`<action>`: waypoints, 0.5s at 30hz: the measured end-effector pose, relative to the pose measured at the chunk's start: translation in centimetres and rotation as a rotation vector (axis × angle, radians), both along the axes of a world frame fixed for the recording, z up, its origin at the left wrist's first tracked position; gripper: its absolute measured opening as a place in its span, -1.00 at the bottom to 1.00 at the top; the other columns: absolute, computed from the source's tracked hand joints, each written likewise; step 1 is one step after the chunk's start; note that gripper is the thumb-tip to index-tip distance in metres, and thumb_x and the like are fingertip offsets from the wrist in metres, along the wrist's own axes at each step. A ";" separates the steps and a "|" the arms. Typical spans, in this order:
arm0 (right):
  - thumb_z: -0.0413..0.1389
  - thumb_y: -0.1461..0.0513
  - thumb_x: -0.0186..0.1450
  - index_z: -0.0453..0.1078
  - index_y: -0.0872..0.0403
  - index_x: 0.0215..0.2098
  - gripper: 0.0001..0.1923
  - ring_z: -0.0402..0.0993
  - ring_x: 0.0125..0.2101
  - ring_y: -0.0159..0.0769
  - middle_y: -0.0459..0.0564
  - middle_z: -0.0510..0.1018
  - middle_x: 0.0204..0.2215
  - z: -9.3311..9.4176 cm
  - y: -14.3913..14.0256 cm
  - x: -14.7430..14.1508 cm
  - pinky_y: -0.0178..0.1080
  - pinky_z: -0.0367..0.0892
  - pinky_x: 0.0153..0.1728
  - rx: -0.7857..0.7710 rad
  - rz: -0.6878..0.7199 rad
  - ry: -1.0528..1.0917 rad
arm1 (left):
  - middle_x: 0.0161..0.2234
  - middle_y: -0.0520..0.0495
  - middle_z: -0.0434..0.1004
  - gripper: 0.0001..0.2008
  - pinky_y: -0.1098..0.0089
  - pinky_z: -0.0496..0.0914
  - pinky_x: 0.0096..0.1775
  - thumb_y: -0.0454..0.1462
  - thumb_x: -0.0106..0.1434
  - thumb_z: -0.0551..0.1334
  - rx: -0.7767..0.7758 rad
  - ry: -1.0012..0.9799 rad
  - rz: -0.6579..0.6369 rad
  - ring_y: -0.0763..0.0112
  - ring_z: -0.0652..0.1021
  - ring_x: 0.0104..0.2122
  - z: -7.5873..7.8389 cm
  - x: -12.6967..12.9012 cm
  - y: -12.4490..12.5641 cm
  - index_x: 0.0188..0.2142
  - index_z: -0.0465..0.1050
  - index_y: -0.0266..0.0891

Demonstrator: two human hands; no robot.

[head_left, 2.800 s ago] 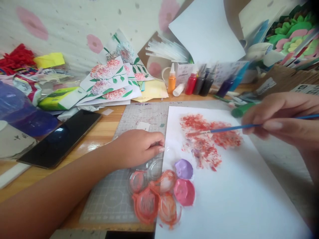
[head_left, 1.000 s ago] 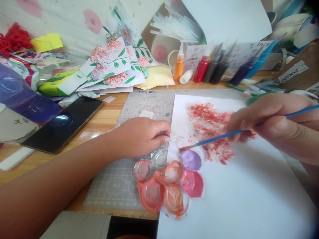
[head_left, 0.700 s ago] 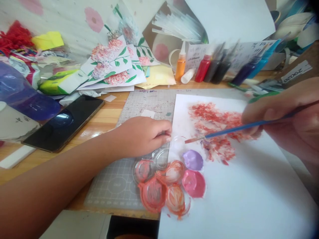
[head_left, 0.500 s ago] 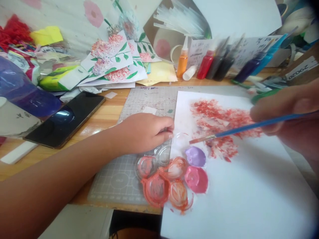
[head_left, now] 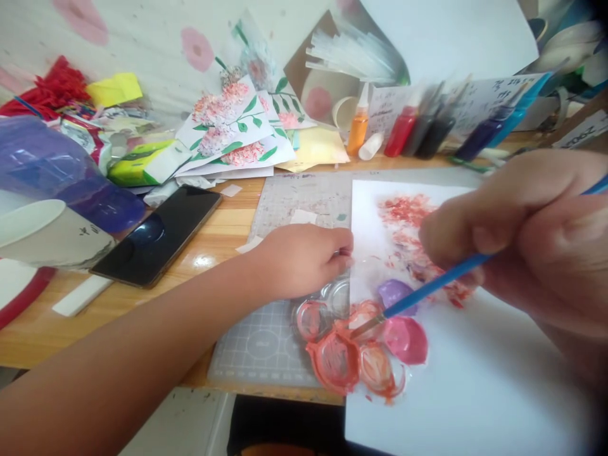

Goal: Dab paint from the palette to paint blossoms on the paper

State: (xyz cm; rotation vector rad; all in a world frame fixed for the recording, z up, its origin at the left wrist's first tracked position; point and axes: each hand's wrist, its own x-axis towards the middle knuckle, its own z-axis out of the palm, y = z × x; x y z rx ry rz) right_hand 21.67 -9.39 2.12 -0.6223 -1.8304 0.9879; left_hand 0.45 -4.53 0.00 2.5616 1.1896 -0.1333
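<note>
Right hand [head_left: 517, 240] pinches brush [head_left: 427, 288], tip in palette [head_left: 351, 348] at bench front edge; curled left hand [head_left: 304, 259] steadies it (slip could smear paper [head_left: 475, 392]).

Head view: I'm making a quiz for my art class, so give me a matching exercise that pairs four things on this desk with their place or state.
Things:
1. paintbrush
2. phone
3. orange bottle
4. left hand

Places or states:
A. lying flat on the wooden desk, screen dark
B. standing upright at the back, beside the red bottle
C. resting at the edge of the clear palette
D. held in the right hand, tip down at an orange well

Pairs: 1-D, 2-A, 3-B, 4-C
</note>
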 end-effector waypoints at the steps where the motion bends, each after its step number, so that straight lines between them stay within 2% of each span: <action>1: 0.04 0.06 0.38 0.30 0.07 -0.35 -0.74 0.37 -0.56 -0.48 -0.11 0.38 -0.51 -0.3 0.1 0.0 -0.29 0.34 -0.60 0.009 -0.028 0.017 | -0.45 0.02 0.52 -0.72 0.37 0.12 -0.44 -0.10 0.32 0.01 -0.001 0.000 -0.002 0.32 0.44 -0.44 0.0 0.0 0.0 -0.19 0.43 -0.10; 3: 0.11 0.06 0.34 0.35 0.04 -0.36 -0.77 0.36 -0.55 -0.50 -0.13 0.42 -0.49 -0.4 0.5 0.5 -0.32 0.28 -0.62 0.081 -0.108 0.103 | -0.43 0.02 0.53 -0.74 0.37 0.12 -0.42 -0.12 0.32 0.01 -0.007 -0.006 -0.016 0.33 0.45 -0.43 0.1 -0.1 0.0 -0.21 0.43 -0.11; 5: 0.23 0.04 0.23 0.36 0.01 -0.39 -0.76 0.34 -0.53 -0.51 -0.16 0.42 -0.49 -0.1 1.1 1.2 -0.34 0.22 -0.61 0.117 -0.116 0.190 | -0.43 0.02 0.54 -0.75 0.38 0.12 -0.41 -0.12 0.31 0.03 -0.017 -0.020 -0.027 0.35 0.45 -0.44 0.2 -0.2 0.1 -0.23 0.43 -0.12; 8: 0.27 -0.06 0.14 0.33 -0.01 -0.40 -0.65 0.34 -0.50 -0.47 -0.14 0.44 -0.48 0.3 2.1 2.2 -0.32 0.21 -0.59 0.086 0.034 0.213 | -0.38 0.03 0.56 -0.77 0.39 0.13 -0.39 -0.13 0.29 0.06 0.011 -0.046 -0.019 0.37 0.46 -0.42 0.1 -0.2 0.3 -0.26 0.44 -0.13; 12: 0.21 -0.18 0.13 0.31 0.00 -0.37 -0.54 0.44 -0.43 -0.39 -0.10 0.41 -0.38 -0.6 2.8 2.5 -0.27 0.32 -0.58 0.089 0.277 0.154 | -0.36 0.04 0.55 -0.76 0.38 0.14 -0.38 -0.10 0.28 0.06 0.012 -0.050 0.002 0.38 0.46 -0.43 0.1 -0.2 0.3 -0.26 0.44 -0.12; 14: 0.13 -0.24 0.16 0.31 0.02 -0.36 -0.49 0.38 -0.50 -0.39 -0.04 0.38 -0.40 -1.1 2.5 2.1 -0.25 0.28 -0.66 0.091 0.245 0.117 | -0.38 0.03 0.54 -0.74 0.38 0.15 -0.38 -0.09 0.29 0.04 0.001 -0.032 0.021 0.37 0.45 -0.43 0.0 -0.3 0.3 -0.24 0.44 -0.11; 15: 0.09 -0.27 0.16 0.30 0.02 -0.35 -0.46 0.34 -0.53 -0.37 -0.01 0.38 -0.42 -1.2 2.2 1.8 -0.22 0.26 -0.68 0.075 0.179 0.089 | -0.38 0.03 0.54 -0.73 0.38 0.15 -0.38 -0.08 0.29 0.04 -0.003 -0.022 0.027 0.36 0.45 -0.43 0.0 -0.4 0.3 -0.23 0.44 -0.10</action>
